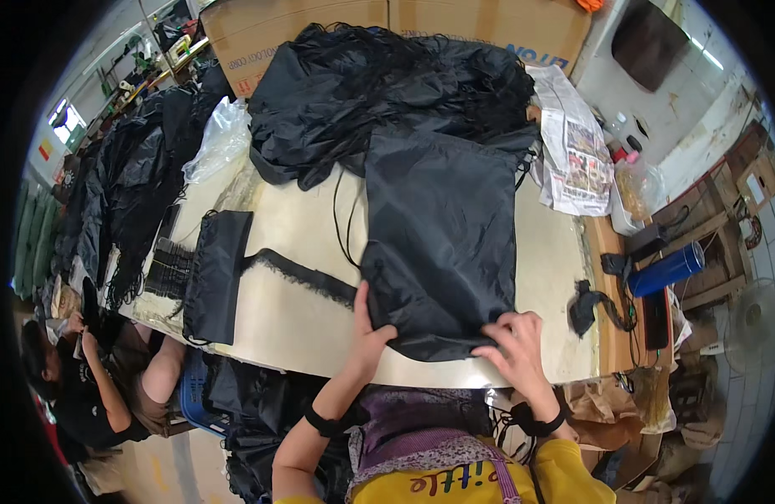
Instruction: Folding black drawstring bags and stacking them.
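A black drawstring bag [442, 244] lies flat on the table in front of me, its bottom edge toward me and thin cords at its far end and left side. My left hand [371, 340] holds its lower left edge, thumb on top and a finger stretched along the side. At the lower right corner, my right hand [513, 349] grips the fabric with bent fingers; the fingertips are partly hidden. A frayed black fabric strip [308, 277] runs from the bag's left side to a folded black bag [219, 277].
A large heap of black bags [387, 92] fills the far side, before cardboard boxes [295, 38]. Newspaper [576, 151], a blue bottle [669, 269] and a phone [655, 319] lie at right. Another person [94, 378] sits at lower left beside a blue basket [193, 391].
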`<state>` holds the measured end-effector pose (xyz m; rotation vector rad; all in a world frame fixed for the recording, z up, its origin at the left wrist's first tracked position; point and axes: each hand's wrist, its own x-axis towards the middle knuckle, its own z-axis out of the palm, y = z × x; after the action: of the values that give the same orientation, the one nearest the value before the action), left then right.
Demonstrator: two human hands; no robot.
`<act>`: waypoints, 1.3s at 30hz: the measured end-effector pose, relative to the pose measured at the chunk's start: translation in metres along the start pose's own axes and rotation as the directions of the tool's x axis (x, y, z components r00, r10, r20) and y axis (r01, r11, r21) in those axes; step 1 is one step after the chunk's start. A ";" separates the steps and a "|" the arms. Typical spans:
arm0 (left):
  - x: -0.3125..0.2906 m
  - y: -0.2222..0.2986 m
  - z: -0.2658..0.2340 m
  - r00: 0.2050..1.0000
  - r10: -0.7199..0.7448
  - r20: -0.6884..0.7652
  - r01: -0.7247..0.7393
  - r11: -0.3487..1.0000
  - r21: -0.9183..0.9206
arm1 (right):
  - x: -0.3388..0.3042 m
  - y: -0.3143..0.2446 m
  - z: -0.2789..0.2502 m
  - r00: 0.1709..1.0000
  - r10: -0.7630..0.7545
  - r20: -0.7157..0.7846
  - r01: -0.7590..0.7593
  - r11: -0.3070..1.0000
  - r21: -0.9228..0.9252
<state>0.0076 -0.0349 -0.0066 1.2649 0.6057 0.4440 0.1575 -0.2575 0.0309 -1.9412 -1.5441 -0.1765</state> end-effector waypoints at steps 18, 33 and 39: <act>-0.065 0.002 0.025 0.774 -0.186 0.605 -0.610 0.038 0.792 | -0.027 0.015 0.033 0.549 0.832 0.076 -0.472 0.233 0.850; -0.011 0.006 0.006 0.834 0.519 0.190 -0.344 0.218 0.913 | 0.006 0.027 0.018 0.926 0.220 0.306 -0.289 0.935 0.203; 0.004 -0.034 0.003 0.850 0.318 0.419 -0.474 0.116 0.873 | -0.013 0.018 0.051 0.897 0.192 0.399 -0.145 0.979 -0.143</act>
<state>0.0117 -0.0434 -0.0397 2.7580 0.3654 0.4073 0.1562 -0.2417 -0.0227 -2.2968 -1.6379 0.2454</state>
